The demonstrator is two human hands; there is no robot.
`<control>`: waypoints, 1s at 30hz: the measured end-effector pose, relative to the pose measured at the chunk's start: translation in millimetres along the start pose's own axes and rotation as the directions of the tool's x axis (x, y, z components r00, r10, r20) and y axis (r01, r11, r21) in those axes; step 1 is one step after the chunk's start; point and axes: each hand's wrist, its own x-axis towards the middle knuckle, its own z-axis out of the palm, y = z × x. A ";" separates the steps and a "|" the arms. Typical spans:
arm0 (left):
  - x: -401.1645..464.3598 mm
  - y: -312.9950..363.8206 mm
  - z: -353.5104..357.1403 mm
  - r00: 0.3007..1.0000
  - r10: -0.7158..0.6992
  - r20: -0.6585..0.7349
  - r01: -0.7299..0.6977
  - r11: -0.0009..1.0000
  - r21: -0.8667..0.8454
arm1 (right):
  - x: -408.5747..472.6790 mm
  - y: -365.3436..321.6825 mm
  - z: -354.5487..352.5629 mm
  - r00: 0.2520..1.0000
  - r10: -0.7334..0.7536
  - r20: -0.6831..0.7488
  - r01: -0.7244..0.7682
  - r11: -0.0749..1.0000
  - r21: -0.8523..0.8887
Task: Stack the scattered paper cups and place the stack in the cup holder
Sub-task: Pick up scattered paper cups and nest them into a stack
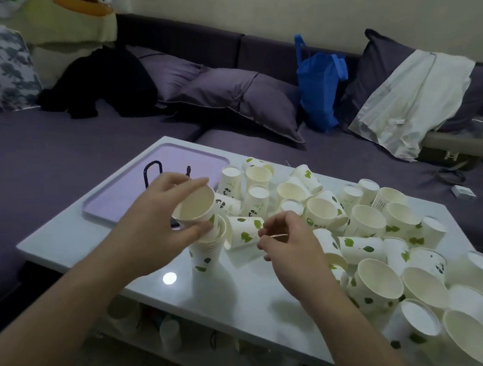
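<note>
Nearest the camera, the left hand (pixel 168 214) grips one tilted paper cup (pixel 197 205) over an upright stack (pixel 206 250) on the white table (pixel 240 296). Beside it, the right hand (pixel 285 241) curls, pinching a thin strip (pixel 273 236). Dozens of loose cups (pixel 365 243) lie beyond; farther left, one black wire holder (pixel 153 170) stands on one lilac tray (pixel 144 184).
</note>
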 end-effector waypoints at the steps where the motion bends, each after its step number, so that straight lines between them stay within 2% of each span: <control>1: 0.2 -2.9 3.7 0.999 0.013 0.039 -0.014 0.999 0.033 | 1.7 0.9 0.7 1.000 -0.019 0.006 0.020 0.999 -0.045; 4: -1.4 -6.7 14.4 0.986 -0.022 0.166 0.001 0.993 0.122 | 7.6 1.0 5.0 0.994 -0.094 0.052 0.104 0.961 -0.258; 7: -4.2 -8.6 24.0 0.972 -0.040 0.230 0.006 0.989 0.147 | 19.3 0.9 13.8 0.971 -0.148 0.190 0.227 0.829 -0.512; 12: -6.3 -17.1 34.0 0.979 -0.067 0.194 0.058 0.997 0.049 | 40.8 21.6 41.1 0.907 -0.211 0.365 0.417 0.585 -0.696; 16: -5.8 -22.8 33.7 0.980 -0.075 0.183 0.075 0.997 0.011 | 45.7 37.8 50.5 0.890 -0.250 0.381 0.455 0.520 -0.723; 20: -7.1 -22.8 30.3 0.981 -0.082 0.178 0.085 0.996 -0.011 | 41.3 34.7 44.3 0.882 -0.307 0.357 0.470 0.537 -0.701; 22: -7.9 -21.1 27.9 0.982 -0.075 0.172 0.081 0.996 -0.030 | 40.3 23.4 33.2 0.895 -0.368 0.251 0.434 0.597 -0.674; 23: -8.0 -19.7 26.7 0.983 -0.077 0.166 0.085 0.995 -0.042 | 39.4 14.7 26.1 0.901 -0.400 0.167 0.410 0.663 -0.627; 26: -7.5 -15.5 25.8 0.982 -0.109 0.154 0.124 0.988 -0.093 | 31.4 -12.8 7.9 0.914 -0.399 -0.077 0.367 0.892 -0.265; 28: -6.4 -13.0 27.7 0.980 -0.135 0.149 0.152 0.982 -0.112 | 22.3 -26.7 5.1 0.921 -0.375 -0.106 0.372 0.927 -0.048; 30: -6.3 -11.0 29.3 0.977 -0.159 0.142 0.178 0.976 -0.129 | 16.0 -33.2 9.2 0.927 -0.369 -0.066 0.373 0.926 0.051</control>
